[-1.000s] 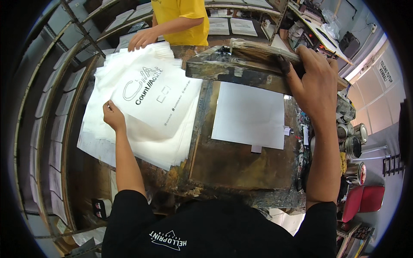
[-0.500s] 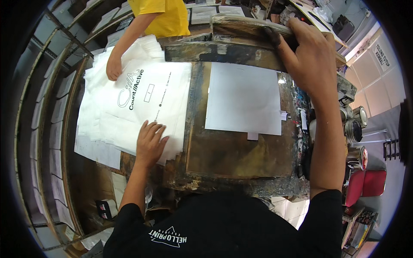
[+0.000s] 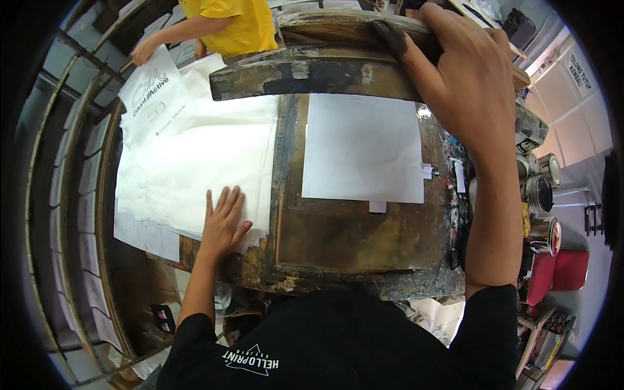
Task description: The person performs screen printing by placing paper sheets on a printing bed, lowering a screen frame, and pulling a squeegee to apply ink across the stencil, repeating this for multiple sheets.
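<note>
My left hand (image 3: 224,223) lies flat with its fingers spread on a stack of white sheets (image 3: 214,162), which look like thin fabric bags. Raised on edge at the far side is an ink-stained wooden screen printing frame (image 3: 312,79); my right hand (image 3: 465,78) grips its upper right part, the thumb dark with ink. Under the frame, on the stained work board (image 3: 351,240), rests a single white sheet (image 3: 364,149) with small tape tabs at its right and lower edges. A co-worker's hand (image 3: 144,51) holds up a printed bag (image 3: 156,97) by its far corner.
The co-worker in a yellow shirt (image 3: 244,26) stands beyond the stack. Drying racks (image 3: 97,188) with white sheets line the left. Paint cans (image 3: 539,193) stand along the table's right side, with a red chair (image 3: 569,270) below them.
The co-worker has lifted the printed top bag off the stack toward the far left, baring a blank one. The frame appears lower and nearer, with my right hand still on it.
</note>
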Demonstrator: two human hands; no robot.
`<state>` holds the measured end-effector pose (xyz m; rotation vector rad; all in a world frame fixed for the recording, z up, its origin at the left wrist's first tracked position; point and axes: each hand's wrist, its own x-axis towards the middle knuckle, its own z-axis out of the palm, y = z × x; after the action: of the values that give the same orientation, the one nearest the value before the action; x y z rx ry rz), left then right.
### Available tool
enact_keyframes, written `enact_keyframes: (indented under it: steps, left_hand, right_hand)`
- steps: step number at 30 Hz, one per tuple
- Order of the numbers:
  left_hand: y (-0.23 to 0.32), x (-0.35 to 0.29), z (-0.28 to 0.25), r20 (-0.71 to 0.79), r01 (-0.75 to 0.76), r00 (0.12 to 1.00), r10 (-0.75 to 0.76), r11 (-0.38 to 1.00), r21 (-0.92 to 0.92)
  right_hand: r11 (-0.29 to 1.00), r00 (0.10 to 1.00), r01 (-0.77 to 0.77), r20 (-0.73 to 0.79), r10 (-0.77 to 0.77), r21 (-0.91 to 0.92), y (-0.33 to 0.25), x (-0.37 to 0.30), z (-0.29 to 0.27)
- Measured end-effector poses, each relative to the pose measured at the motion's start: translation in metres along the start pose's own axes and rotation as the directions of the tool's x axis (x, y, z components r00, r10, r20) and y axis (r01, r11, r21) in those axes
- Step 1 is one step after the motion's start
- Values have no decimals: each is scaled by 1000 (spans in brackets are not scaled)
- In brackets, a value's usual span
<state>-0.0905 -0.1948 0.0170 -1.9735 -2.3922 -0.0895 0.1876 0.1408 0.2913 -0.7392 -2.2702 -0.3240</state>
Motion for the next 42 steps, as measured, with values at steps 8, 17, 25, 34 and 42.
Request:
enact_keyframes:
  steps: [8,17,25,34,42]
  left_hand:
    - [114,140,48,-119,-204,976,183,958,-201]
    - [211,242,58,-182,-483,874,450,846,-228]
    - [190,313,37,102,-144,976,194,919,-368]
    - [216,201,17,-167,-261,964,206,848,-461]
    - [235,147,35,-113,-294,956,272,910,-294]
  right_hand:
    - [989,973,-114,212,91,99,7,7,-6]
    - [998,997,54,57,-55,22,17,7,-1]
    - [1000,993,9,119,-10,10,10,35,-5]
    - [998,982,61,177,-61,7,7,16,-27]
    - [992,993,57,96,-68,109,7,13,-20]
